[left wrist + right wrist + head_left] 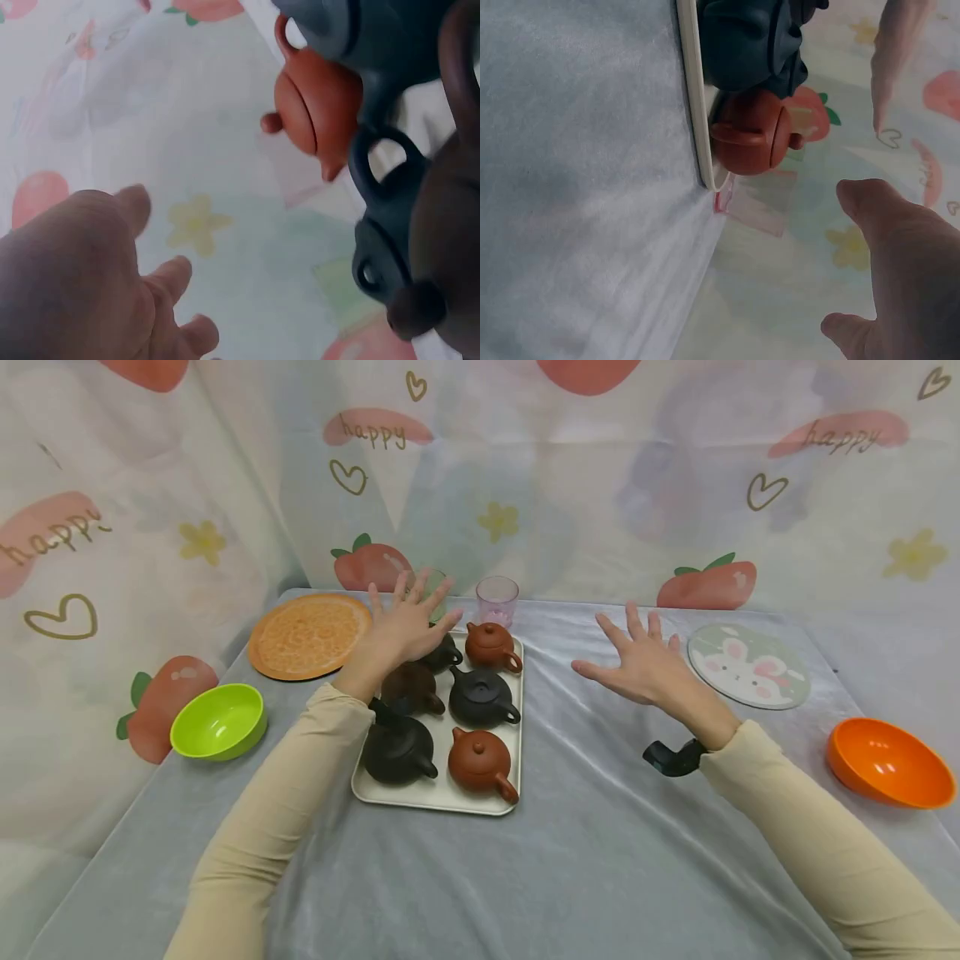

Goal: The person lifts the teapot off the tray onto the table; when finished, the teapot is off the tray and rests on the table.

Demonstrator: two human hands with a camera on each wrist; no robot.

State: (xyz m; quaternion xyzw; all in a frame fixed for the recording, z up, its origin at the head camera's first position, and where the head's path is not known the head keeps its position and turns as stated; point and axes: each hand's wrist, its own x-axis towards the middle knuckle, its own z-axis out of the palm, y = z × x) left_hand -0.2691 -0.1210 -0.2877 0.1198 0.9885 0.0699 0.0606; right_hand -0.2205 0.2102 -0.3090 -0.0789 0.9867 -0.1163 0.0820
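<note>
My left hand (401, 628) hovers over the far left part of a white tray (435, 799), fingers spread and holding nothing. It partly hides a small black teapot (442, 656) and is close to a dark brown teapot (408, 687). Also on the tray are a red-brown teapot (490, 646) at the far right, a black teapot (480, 697) in the middle right, a larger black teapot (399, 750) near left and another red-brown teapot (480, 762) near right. Off to the tray's right, my right hand (647, 667) is held above the cloth with its fingers spread, touching nothing.
Behind the tray stand a pink glass (497, 600) and a greenish glass (437, 583), partly hidden. Leftward lie a round orange-brown mat (307, 635) and a green bowl (220, 722). A rabbit-patterned round mat (748, 666) and an orange bowl (891, 762) are at the right.
</note>
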